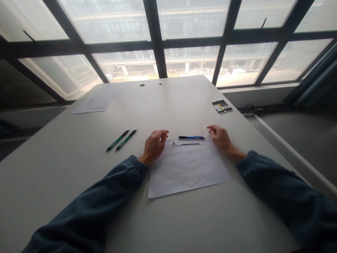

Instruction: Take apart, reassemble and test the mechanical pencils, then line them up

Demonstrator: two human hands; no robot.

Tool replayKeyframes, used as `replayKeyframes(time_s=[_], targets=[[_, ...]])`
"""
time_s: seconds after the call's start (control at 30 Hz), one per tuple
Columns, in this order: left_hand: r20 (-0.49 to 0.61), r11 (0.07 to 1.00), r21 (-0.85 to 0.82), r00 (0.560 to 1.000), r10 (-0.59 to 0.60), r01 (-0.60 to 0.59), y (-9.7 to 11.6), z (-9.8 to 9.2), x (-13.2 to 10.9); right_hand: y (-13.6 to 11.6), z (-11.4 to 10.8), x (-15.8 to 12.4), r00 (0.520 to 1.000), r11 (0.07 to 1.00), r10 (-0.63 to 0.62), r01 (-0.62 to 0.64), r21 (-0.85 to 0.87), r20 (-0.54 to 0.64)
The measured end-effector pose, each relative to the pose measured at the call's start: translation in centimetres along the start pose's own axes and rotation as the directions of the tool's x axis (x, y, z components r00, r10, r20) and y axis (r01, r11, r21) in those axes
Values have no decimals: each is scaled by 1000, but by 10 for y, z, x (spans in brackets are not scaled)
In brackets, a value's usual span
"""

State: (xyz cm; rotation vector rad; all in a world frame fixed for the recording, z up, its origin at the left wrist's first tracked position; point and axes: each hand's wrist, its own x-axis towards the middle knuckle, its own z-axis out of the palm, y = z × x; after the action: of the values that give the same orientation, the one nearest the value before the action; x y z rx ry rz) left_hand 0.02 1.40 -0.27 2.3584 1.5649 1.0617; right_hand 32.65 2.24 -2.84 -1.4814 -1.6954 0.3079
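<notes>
A white sheet of paper [189, 175] with faint scribbles lies before me, slightly turned. My left hand [155, 146] rests at its upper left edge, fingers loosely bent, thumb a little apart from the index finger, holding nothing. At the upper right corner is my right hand [220, 138], also empty, its fingers loosely curved and slightly apart. Between the hands a blue and black pen [191, 137] lies crosswise at the paper's top edge. Just below it are a thin dark rod like a pen refill [191, 144] and a small dark piece [173, 143], too small to name.
Two green pens [121, 140] lie side by side left of my left hand. Several pens in a row [222, 106] are near the right edge of the white table [158, 109]. More papers [96, 100] lie at the far left. Windows [189, 21] stand beyond the table.
</notes>
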Motion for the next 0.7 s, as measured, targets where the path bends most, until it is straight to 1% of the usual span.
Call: replayKeyframes(time_s=[0.1,0.17,0.43,0.57,0.63,0.7], targets=[[43,997,18,997,-71,70,-2,1,0,2,1,0,999,1000,-10,11,-28,31],[68,995,25,993,-94,92,-3,2,1,2,1,0,999,999,-30,32,-41,37],[81,996,29,993,-90,87,-5,5,1,2,1,0,996,994,-70,74,-77,46],[58,997,61,997,-43,39,-2,2,1,4,3,-1,996,992,-82,86,-94,47],[38,996,83,999,10,-13,1,0,1,5,4,0,995,992,-87,91,-90,41],[21,992,85,996,90,-91,4,-3,1,5,5,0,995,992,-93,95,-79,26]])
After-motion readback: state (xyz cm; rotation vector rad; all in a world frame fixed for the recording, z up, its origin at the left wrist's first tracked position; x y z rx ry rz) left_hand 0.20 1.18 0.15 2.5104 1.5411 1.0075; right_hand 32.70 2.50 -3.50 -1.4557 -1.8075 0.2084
